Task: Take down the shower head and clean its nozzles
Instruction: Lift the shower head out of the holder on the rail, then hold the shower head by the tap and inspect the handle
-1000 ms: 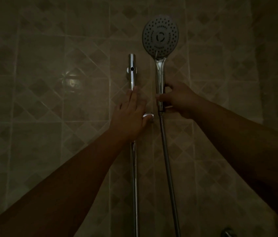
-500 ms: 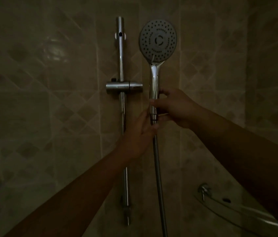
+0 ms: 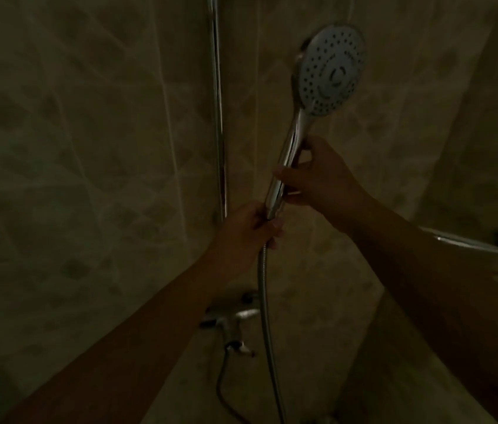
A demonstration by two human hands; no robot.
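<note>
The shower head (image 3: 330, 70) is off the wall rail (image 3: 217, 117) and out in the open air to the rail's right, held up in front of the tiled wall (image 3: 88, 148). Its long axis runs from the handle's base at lower left up to the round nozzle face at upper right, tilted a little off upright, and the face is turned toward the person. The right hand (image 3: 315, 175) is the higher one and the nearer to the nozzles: its grip is closed round the middle of the chrome handle, thumb across the front and fingers wrapped behind. The left hand (image 3: 250, 231) sits just below, fingers curled round the very foot of the handle where the metal hose (image 3: 267, 316) joins, and the hose drops from there toward the tap fitting (image 3: 232, 319) low on the wall. A glass shelf (image 3: 471, 246) shows at the right edge. I'd judge the taking-down done and the cleaning not begun; one hand must free itself to rub the face, and the left looks the likelier to spare.
</note>
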